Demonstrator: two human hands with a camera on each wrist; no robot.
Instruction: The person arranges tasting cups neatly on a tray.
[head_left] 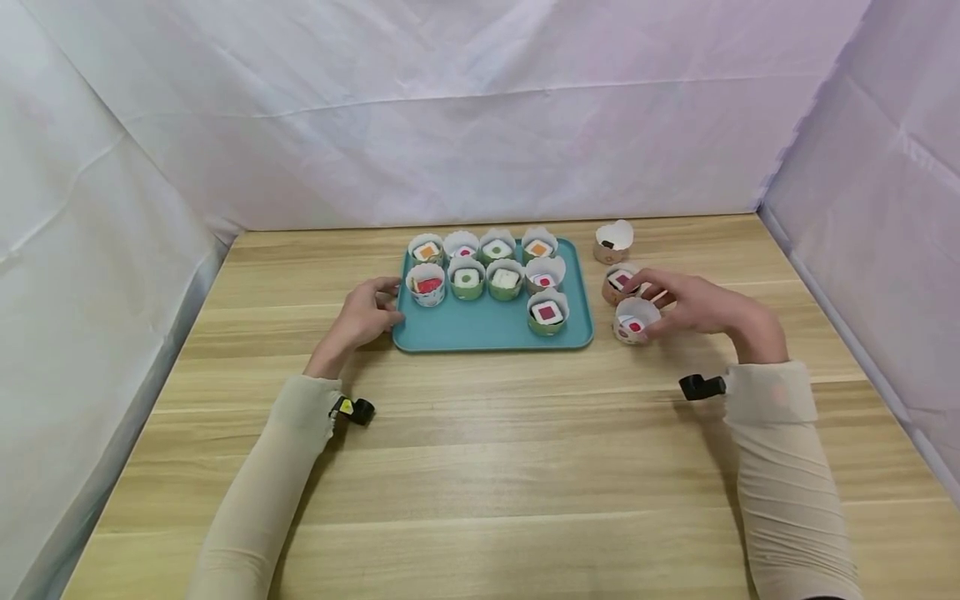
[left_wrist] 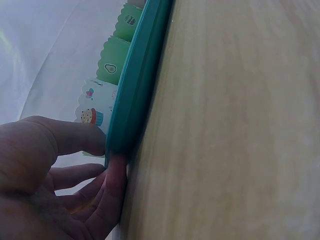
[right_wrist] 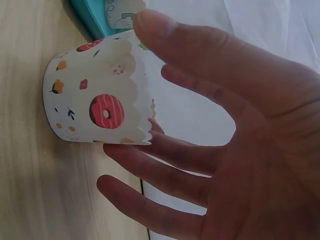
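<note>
My left hand (head_left: 367, 310) grips the left edge of a teal tray (head_left: 480, 333), thumb over the rim and fingers under it in the left wrist view. Paper baking cups holding small colourful square pieces stand on the tray, one of them with red content (head_left: 428, 285). To the right of the tray, my right hand (head_left: 693, 302) reaches over a donut-print paper cup (right_wrist: 95, 95). Its fingers are spread, the thumb by one side of the rim and fingertips by the other. The cup stands upright on the table. Next to it is a brown cup (head_left: 613, 292), partly overlapped by the fingers.
Another brown paper cup (head_left: 613, 243) with a dark piece inside stands behind those two. All this rests on a wooden table (head_left: 480, 467). White cloth (head_left: 480, 150) hangs along the back and both sides, close behind the tray.
</note>
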